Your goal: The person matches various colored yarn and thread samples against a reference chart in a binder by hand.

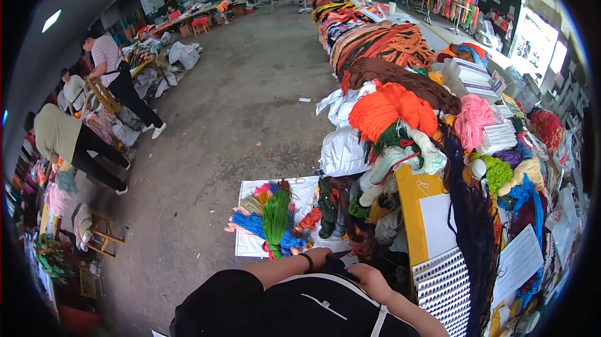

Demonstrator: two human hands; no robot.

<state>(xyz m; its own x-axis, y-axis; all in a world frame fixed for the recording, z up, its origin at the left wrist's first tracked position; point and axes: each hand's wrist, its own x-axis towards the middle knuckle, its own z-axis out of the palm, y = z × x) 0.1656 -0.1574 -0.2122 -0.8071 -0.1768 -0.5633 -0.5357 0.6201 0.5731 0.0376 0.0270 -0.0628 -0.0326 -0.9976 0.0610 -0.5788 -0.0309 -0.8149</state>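
Observation:
Both of my hands are low in the head view, close to the front of my body. The fingers of my left hand (318,258), with a dark bracelet at the wrist, are bent beside a dark item (338,264). My right hand (370,279) is curled at the other side of that item, its fingers mostly hidden. What either hand holds is too small and dark to make out. Just beyond them, a white sheet (250,246) on the floor bears green yarn (275,221), blue yarn (249,223) and other bundles.
A long table on the right is heaped with orange yarn (391,112), brown yarn (394,80), a yellow board (410,212) and a sample card (443,293). People (59,137) stand at tables on the left, near a wooden stool (105,237). Concrete floor (231,99) lies between.

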